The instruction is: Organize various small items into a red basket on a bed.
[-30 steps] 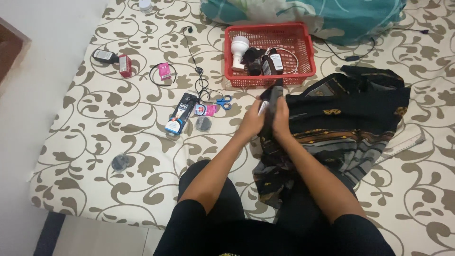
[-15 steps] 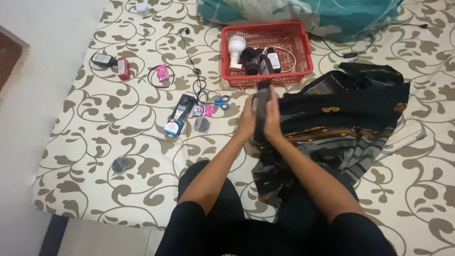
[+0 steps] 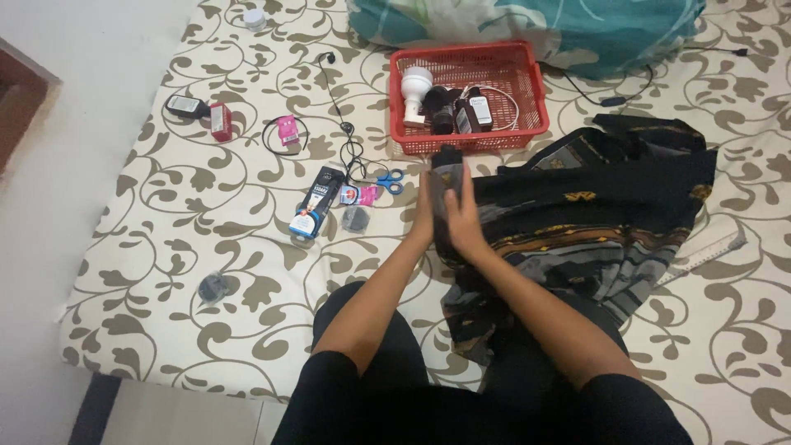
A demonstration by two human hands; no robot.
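1. Both hands meet just in front of the red basket (image 3: 527,91). The right hand (image 3: 463,221) lies flat and open against a dark rolled piece of cloth (image 3: 445,177), which stands upright between the palms.
2. The left hand (image 3: 424,213) presses that piece from the other side, fingers straight, so the 2 palms clamp it between them.
3. The roll is the near-left end of a black patterned cloth (image 3: 610,206) that spreads out in front of the basket and to its right.
4. Left of the basket's near edge lie blue scissors (image 3: 389,176), a black and blue box (image 3: 316,202) and a black earphone cable (image 3: 346,124).
5. Inside the basket stand a white bulb (image 3: 415,89) and 2 dark bottles (image 3: 474,114).
6. Beyond the basket rests a teal pillow (image 3: 527,25).
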